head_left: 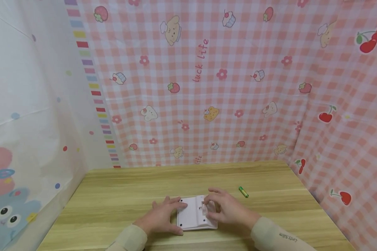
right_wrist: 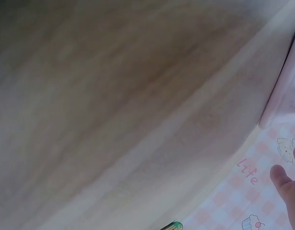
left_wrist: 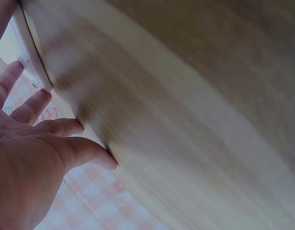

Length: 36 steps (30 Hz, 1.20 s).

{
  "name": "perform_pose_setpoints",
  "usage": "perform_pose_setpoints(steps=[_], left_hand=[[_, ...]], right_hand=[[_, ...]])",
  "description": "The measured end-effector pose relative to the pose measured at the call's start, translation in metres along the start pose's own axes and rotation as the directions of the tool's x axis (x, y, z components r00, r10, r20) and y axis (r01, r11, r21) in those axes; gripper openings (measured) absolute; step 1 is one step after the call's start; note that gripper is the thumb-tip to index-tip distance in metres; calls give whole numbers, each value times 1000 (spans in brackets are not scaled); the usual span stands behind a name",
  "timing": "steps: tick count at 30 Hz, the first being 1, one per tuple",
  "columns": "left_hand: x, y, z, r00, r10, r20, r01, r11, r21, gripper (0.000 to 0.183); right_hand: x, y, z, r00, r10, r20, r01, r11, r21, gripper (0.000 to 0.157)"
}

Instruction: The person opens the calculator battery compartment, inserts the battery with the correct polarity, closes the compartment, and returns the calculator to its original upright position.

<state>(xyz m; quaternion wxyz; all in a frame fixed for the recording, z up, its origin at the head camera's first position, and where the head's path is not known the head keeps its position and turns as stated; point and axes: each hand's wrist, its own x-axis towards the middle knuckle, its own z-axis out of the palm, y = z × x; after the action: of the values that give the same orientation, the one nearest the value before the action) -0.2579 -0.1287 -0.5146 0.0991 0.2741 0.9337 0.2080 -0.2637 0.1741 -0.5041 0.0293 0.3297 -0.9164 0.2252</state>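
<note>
A white desk calculator (head_left: 191,213) lies back side up on the table, small dark feet at its corners. My left hand (head_left: 163,215) is spread at its left side, the fingers straight, fingertips resting on the back and along the edge; the left wrist view shows those fingertips at the calculator's edge (left_wrist: 34,62). Over the right part, my right hand (head_left: 227,208) bends its thumb and fingers around a small pale battery cover (head_left: 204,209) at the battery compartment. In the right wrist view only a few fingers (right_wrist: 281,179) of that hand show, beside the calculator's corner (right_wrist: 281,96).
A green battery (head_left: 243,192) lies on the wooden table (head_left: 122,195), behind and to the right of the calculator. Its end also shows low in the right wrist view. A pink checked cloth (head_left: 188,97) hangs at the back and right, and a white patterned one at the left.
</note>
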Motion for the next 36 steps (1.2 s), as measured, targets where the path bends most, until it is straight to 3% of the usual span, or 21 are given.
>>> perform_pose_setpoints(steps=[4, 9, 17, 25, 36], left_hand=[[0, 0, 0, 1000, 3, -5, -3, 1000, -6, 87], [1, -2, 1, 1000, 6, -5, -6, 1000, -12, 87], [1, -3, 1, 1000, 17, -7, -17, 1000, -20, 88], [1, -3, 2, 1000, 19, -13, -19, 1000, -15, 89], [2, -5, 3, 1000, 16, -8, -16, 1000, -19, 88]], right_hand=[[1, 0, 0, 999, -21, -32, 21, 1000, 5, 32], [4, -4, -5, 991, 6, -130, 3, 997, 74, 30], [12, -5, -22, 945, 52, -323, 2, 986, 164, 33], [15, -7, -30, 930, 185, -317, -152, 980, 126, 32], [19, -11, -32, 899, 251, -359, -263, 965, 16, 25]])
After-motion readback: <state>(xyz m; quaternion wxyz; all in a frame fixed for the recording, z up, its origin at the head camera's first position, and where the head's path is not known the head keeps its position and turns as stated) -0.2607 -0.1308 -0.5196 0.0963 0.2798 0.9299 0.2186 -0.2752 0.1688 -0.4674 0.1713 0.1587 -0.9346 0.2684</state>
